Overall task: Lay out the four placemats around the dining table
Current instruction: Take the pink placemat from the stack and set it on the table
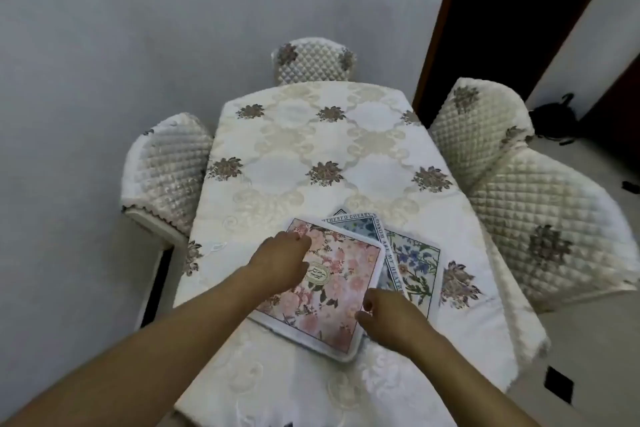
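Placemats [346, 267] lie stacked near the table's [311, 135] near edge. Left hand [284, 265] presses flat on the pink placemat [332, 291]; right hand [391, 317] pinches its corner. Peel only that one, sliding sideways.

Only the two arms and hands of the person are visible. Both forearms are bare along all their visible length; there is no sleeve, cuff or glove on them. The left hand [284, 265] carries no ring, and behind its fingers [294, 240] the wrist has no watch, band or bracelet. The right hand [391, 317] is the same: nothing on its fingers [367, 303], and the wrist behind them is plain. The nails are too small and blurred to describe. No mark, tattoo or bandage can be seen on either arm. The rest of the body is outside the view.
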`<state>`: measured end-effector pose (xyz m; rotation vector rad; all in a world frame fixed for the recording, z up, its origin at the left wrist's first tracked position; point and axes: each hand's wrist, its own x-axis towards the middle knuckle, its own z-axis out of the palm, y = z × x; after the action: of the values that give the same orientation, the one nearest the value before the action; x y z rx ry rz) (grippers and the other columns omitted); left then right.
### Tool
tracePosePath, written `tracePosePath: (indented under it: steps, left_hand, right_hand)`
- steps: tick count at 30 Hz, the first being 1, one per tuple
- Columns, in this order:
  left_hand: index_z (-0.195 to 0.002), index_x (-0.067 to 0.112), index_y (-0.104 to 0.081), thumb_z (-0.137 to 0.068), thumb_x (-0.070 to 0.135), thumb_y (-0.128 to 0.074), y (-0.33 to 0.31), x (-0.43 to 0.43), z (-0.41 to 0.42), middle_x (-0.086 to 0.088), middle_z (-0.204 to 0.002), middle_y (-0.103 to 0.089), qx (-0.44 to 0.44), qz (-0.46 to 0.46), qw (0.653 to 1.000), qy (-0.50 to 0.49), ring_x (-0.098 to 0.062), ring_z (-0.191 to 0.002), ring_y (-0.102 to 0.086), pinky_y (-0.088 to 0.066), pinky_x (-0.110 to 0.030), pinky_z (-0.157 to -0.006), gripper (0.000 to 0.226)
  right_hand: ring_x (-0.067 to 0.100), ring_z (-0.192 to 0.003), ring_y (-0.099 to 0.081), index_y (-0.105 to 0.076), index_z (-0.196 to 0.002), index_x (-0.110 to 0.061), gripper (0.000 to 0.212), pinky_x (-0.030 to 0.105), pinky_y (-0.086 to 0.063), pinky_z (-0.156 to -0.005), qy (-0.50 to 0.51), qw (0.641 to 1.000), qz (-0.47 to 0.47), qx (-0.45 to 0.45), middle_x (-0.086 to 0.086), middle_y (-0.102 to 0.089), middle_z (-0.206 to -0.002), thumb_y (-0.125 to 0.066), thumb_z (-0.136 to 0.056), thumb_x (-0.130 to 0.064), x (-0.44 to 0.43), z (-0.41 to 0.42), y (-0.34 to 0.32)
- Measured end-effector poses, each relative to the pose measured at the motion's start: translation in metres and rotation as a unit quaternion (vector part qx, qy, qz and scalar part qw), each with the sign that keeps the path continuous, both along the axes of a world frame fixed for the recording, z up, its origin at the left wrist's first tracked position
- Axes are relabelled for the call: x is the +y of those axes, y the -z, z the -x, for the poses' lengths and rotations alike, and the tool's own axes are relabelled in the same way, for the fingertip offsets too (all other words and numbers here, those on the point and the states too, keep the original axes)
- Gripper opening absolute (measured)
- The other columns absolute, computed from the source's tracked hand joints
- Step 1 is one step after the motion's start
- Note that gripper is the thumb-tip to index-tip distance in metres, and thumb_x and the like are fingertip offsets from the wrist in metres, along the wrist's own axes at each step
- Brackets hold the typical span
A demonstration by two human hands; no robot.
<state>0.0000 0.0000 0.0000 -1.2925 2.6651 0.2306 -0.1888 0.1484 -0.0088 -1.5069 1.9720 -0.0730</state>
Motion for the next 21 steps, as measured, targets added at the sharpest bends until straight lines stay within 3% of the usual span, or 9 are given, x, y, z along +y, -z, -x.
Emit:
tracePosePath:
  steps: [2, 4, 8, 10, 12, 15, 19, 21]
  left_hand:
    - [-0.117, 0.013, -0.050, -0.088, 0.027, -0.054, 0.015, -0.023, 0.019, -0.013, -0.111, -0.059, 0.002, -0.020, 1.000, 0.018, -0.034, -0.103, -0.055, -0.042, -0.038, -0.072, 0.033]
    - [-0.119, 0.013, -0.050, -0.088, 0.022, -0.053, 0.030, -0.046, 0.036, -0.013, -0.113, -0.060, -0.014, -0.036, 0.999, 0.031, -0.033, -0.104, -0.055, -0.045, -0.039, -0.075, 0.032]
    - [-0.117, 0.012, -0.051, -0.087, 0.012, -0.051, 0.072, -0.095, 0.068, -0.014, -0.110, -0.062, -0.044, -0.049, 0.996, 0.063, -0.033, -0.100, -0.056, -0.051, -0.044, -0.079, 0.030]
    - [-0.117, 0.012, -0.049, -0.088, 0.015, -0.053, 0.095, -0.118, 0.083, -0.015, -0.110, -0.062, -0.054, -0.045, 0.995, 0.075, -0.034, -0.098, -0.057, -0.051, -0.044, -0.079, 0.030]
    - [-0.118, 0.013, -0.051, -0.090, 0.023, -0.054, 0.117, -0.137, 0.095, -0.014, -0.111, -0.063, -0.053, -0.046, 0.993, 0.093, -0.034, -0.099, -0.058, -0.051, -0.044, -0.079, 0.030]
    - [-0.117, 0.015, -0.056, -0.089, 0.027, -0.058, 0.139, -0.158, 0.109, -0.014, -0.112, -0.063, -0.051, -0.054, 0.991, 0.112, -0.035, -0.101, -0.057, -0.051, -0.044, -0.082, 0.031]
    - [-0.107, 0.013, -0.059, -0.082, 0.043, -0.069, 0.144, -0.173, 0.116, -0.015, -0.106, -0.063, -0.045, -0.065, 0.990, 0.119, -0.035, -0.098, -0.056, -0.050, -0.043, -0.079, 0.040]
    - [-0.102, 0.014, -0.060, -0.077, 0.052, -0.072, 0.143, -0.177, 0.115, -0.013, -0.101, -0.065, -0.038, -0.082, 0.988, 0.123, -0.034, -0.096, -0.057, -0.050, -0.042, -0.078, 0.047]
  right_hand:
    - [0.016, -0.067, -0.057, -0.061, -0.084, -0.014, 0.023, 0.029, -0.041, -0.058, 0.084, 0.990, -0.037, -0.104, 0.006, -0.066, -0.084, -0.057, -0.085, -0.037, -0.003, -0.007, 0.027]
    - [0.014, -0.054, -0.053, -0.059, -0.073, -0.014, 0.019, 0.026, -0.038, -0.052, 0.191, 0.953, -0.087, -0.220, 0.007, -0.063, -0.071, -0.058, -0.083, -0.029, 0.003, -0.023, 0.048]
    - [0.021, -0.041, -0.050, -0.058, -0.068, -0.010, 0.023, 0.022, -0.037, -0.046, 0.451, 0.769, -0.183, -0.415, 0.009, -0.055, -0.052, -0.057, -0.088, -0.021, 0.015, -0.062, 0.093]
    - [0.019, -0.035, -0.044, -0.055, -0.060, -0.011, 0.033, 0.022, -0.034, -0.043, 0.549, 0.660, -0.172, -0.482, 0.007, -0.048, -0.044, -0.054, -0.092, -0.017, 0.016, -0.088, 0.113]
    - [0.019, -0.036, -0.042, -0.058, -0.051, -0.010, 0.042, 0.023, -0.032, -0.043, 0.626, 0.577, -0.136, -0.506, 0.009, -0.048, -0.043, -0.053, -0.093, -0.015, 0.010, -0.111, 0.126]
    - [0.022, -0.040, -0.045, -0.059, -0.059, -0.003, 0.032, 0.024, -0.031, -0.043, 0.711, 0.504, -0.076, -0.484, 0.017, -0.055, -0.052, -0.057, -0.090, -0.012, -0.002, -0.133, 0.133]
    - [0.022, -0.039, -0.043, -0.060, -0.075, 0.002, 0.021, 0.025, -0.032, -0.043, 0.769, 0.425, -0.028, -0.477, 0.022, -0.057, -0.064, -0.059, -0.091, -0.013, -0.015, -0.157, 0.130]
    - [0.022, -0.040, -0.045, -0.062, -0.077, 0.002, 0.022, 0.028, -0.035, -0.045, 0.780, 0.412, -0.005, -0.472, 0.020, -0.060, -0.062, -0.056, -0.093, -0.012, -0.023, -0.169, 0.130]
